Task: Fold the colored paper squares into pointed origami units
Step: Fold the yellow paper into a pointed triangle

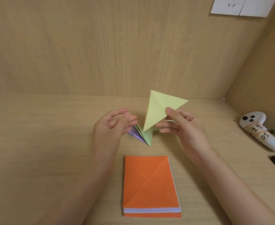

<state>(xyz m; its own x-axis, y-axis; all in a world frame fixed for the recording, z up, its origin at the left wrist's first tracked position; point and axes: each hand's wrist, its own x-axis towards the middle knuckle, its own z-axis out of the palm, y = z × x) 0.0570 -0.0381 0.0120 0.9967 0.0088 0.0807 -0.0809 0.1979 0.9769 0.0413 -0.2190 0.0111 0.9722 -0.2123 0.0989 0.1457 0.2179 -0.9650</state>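
Our right hand pinches the yellow folded paper by its side, up in the air beyond the orange paper stack | our left hand is loose, holding nothing | we think it's light and bendy, best held at a fold

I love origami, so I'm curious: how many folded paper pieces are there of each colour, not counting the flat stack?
Yellow folded piece, pinched by the right hand: 1
Green folded piece: 1
Purple folded piece: 1
Total: 3
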